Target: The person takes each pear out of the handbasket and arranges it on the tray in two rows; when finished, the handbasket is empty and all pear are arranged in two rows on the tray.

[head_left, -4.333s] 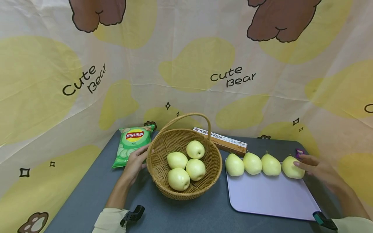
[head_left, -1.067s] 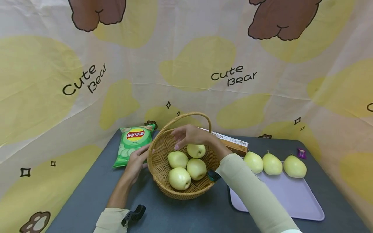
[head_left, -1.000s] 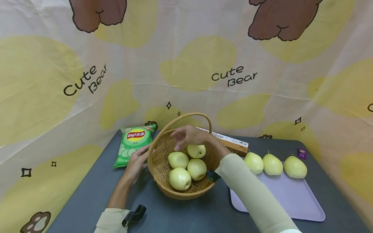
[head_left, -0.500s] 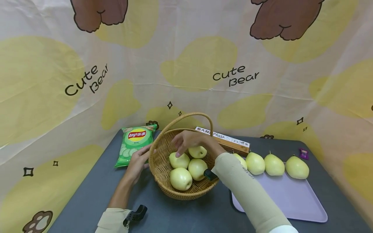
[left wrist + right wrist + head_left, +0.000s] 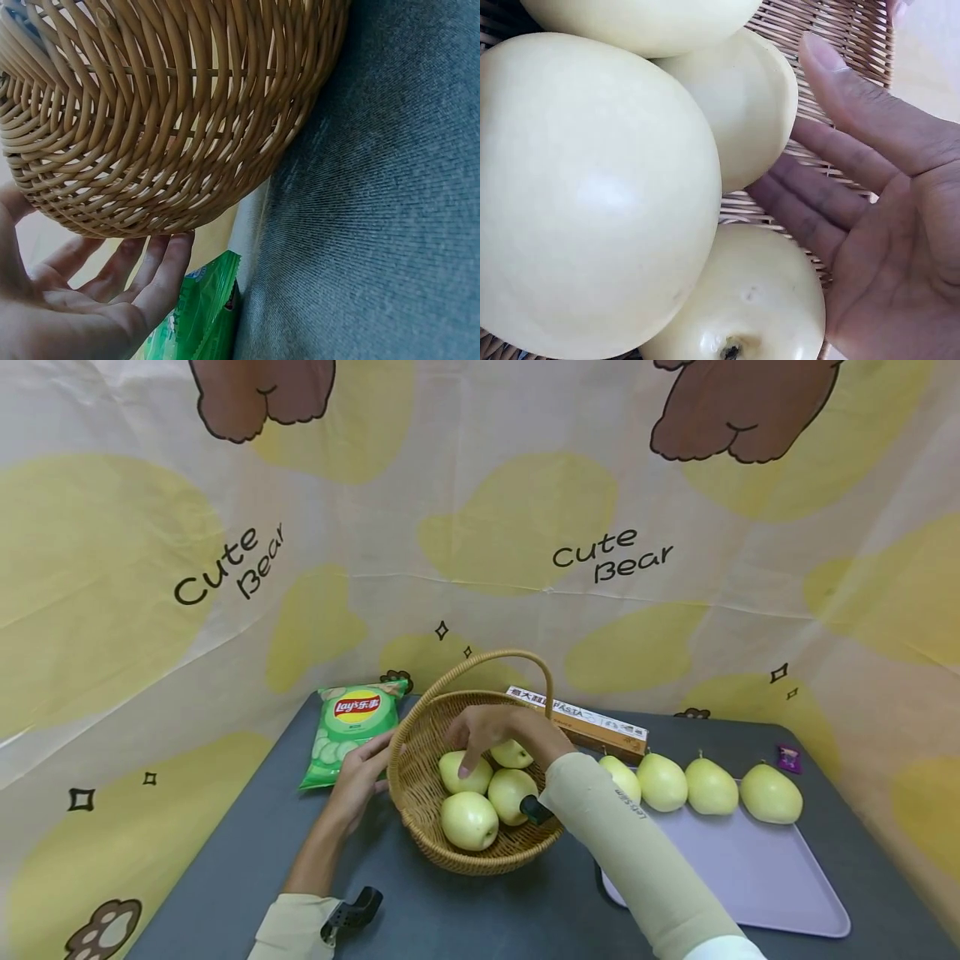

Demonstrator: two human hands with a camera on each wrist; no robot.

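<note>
A woven wicker basket [image 5: 432,847] holds several pale green apples [image 5: 470,821]. At its left side is my left hand [image 5: 356,781]; in the left wrist view, its extended fingertips touch the basket's outer weave [image 5: 172,142]. My right hand [image 5: 498,727] reaches under the handle into the basket, at the back-left apple [image 5: 450,774]. In the right wrist view, the fingers of my right hand [image 5: 885,210] extend behind that apple [image 5: 742,105], while the thumb stands apart from it. My right hand partly covers the rear apple [image 5: 513,755].
Right of the basket, several pears [image 5: 711,787] line the back edge of a lilac tray [image 5: 750,877]. Behind stands a pasta box [image 5: 600,727]. A green chip bag [image 5: 348,735] lies at back left, and a small purple packet [image 5: 789,758] at back right.
From the rightmost pear on the tray, my right hand has moved left to the basket and, over the last second, sunk lower among the apples. My left hand has stayed at the basket.
</note>
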